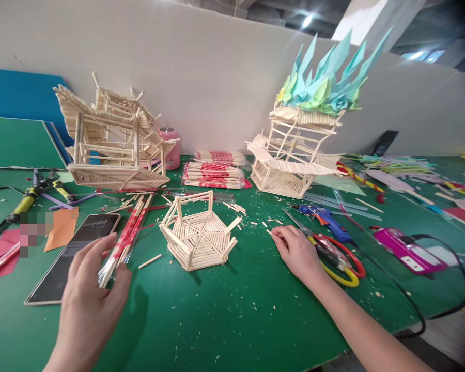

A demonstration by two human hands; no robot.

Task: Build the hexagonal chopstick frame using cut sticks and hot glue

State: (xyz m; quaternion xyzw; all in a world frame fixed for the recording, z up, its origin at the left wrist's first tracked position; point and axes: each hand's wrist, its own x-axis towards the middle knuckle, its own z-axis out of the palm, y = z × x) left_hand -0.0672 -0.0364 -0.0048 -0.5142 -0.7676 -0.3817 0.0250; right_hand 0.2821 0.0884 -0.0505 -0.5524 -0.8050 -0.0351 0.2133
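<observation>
Pinches stick fragment (269, 232) with right hand (297, 253), holds left hand (91, 292) wide; between them, best support likely fragile stick frame (203, 243) by base.

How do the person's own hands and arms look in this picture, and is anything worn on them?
Both the left hand and right hand are bare, without gloves. No ring, watch or bracelet shows. The right forearm is uncovered, and no sleeve is in view.

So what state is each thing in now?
Left hand: open, fingers spread
Right hand: fingertips together on a small stick
Phone: flat, screen up
Pink bottle: upright
Hexagonal stick frame: open-topped
Blue glue gun: lying on its side
Pink power strip: cable plugged in
Scissors: blade gap unclear
</observation>
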